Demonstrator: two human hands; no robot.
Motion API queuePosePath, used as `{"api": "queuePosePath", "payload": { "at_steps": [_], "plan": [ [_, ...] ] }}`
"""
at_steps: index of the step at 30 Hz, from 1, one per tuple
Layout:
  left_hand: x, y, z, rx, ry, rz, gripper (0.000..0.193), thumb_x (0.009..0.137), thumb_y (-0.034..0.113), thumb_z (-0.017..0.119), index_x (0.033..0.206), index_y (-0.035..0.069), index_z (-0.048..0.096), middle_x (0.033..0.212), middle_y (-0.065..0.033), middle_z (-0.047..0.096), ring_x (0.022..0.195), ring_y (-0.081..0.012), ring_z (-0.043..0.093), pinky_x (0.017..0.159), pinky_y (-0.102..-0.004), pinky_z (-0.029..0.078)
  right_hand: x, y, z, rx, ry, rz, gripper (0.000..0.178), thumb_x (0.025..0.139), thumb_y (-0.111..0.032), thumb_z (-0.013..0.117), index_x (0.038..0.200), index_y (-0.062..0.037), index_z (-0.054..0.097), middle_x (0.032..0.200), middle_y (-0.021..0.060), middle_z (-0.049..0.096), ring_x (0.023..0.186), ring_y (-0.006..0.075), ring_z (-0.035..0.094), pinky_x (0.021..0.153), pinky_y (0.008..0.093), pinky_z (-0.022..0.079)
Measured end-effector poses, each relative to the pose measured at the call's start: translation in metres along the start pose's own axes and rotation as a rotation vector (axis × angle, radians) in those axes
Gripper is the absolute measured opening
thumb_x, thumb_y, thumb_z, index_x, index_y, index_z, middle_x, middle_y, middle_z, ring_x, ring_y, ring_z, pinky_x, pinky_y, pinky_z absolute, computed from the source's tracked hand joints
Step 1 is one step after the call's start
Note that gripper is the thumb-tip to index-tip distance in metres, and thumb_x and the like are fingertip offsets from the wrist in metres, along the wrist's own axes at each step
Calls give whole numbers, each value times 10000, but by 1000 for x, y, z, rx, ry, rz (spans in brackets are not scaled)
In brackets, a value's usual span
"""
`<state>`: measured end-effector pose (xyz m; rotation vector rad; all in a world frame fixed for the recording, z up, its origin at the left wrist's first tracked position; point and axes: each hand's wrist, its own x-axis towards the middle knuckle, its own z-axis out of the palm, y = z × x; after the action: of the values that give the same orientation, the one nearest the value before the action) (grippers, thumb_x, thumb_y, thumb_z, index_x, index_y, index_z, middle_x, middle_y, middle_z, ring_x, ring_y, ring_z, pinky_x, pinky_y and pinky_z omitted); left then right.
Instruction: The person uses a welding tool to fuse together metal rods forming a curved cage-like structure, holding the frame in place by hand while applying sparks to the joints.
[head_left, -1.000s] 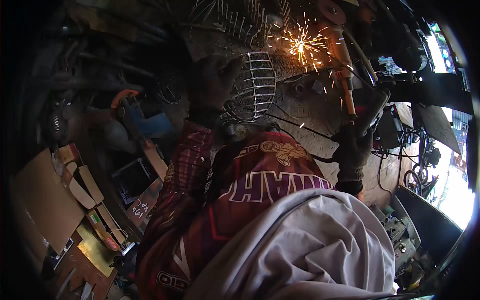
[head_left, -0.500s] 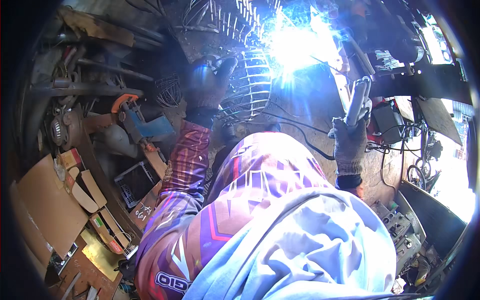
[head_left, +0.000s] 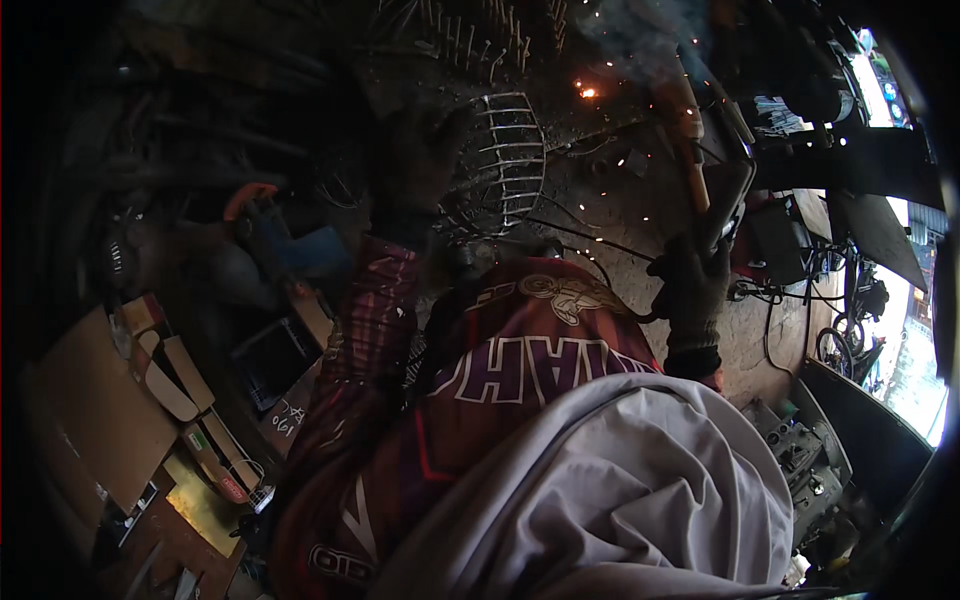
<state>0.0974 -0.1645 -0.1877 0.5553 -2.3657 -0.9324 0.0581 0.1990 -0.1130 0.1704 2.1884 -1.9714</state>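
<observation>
My right hand, in a knitted glove, is closed around the grey grip of a welding electrode holder. A dark cable runs away from that hand toward my knees. Beyond it, a small orange-hot spot glows on the dark work surface, with sparks scattered about and smoke above. My gloved left hand lies in deep shadow left of a curved cage of metal rods. Its fingers are too dark to tell whether they touch the cage.
Many upright metal rods stand at the far side. Tan rod-like pieces lie ahead of my right hand. At left are a blue and orange tool and cardboard. Machine parts sit at lower right.
The blinding blue-white arc has gone out, leaving a glowing spot, sparks and smoke. The whole scene has darkened. The grey grip in my right hand has tilted further right.
</observation>
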Motion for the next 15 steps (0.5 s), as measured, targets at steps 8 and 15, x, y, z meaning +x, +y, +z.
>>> {"api": "queuePosePath", "payload": {
  "at_steps": [8,15],
  "plan": [
    [1,13,-7,23,13,-91,481,795,515,795,832,39,734,776,-149,720,717,-316,716,674,-395,551,3,-22,3,-179,-5,32,358,913,-142,704,1198,-14,531,998,103,645,731,196,645,644,319,546],
    [0,8,-4,-17,36,-102,496,772,518,815,826,33,729,758,-134,709,696,-300,704,668,-389,549,-11,-42,34,-1102,-212,-822,770,721,-58,668,1467,-104,484,1467,55,494,1284,218,431,1106,376,328]
  ]
}}
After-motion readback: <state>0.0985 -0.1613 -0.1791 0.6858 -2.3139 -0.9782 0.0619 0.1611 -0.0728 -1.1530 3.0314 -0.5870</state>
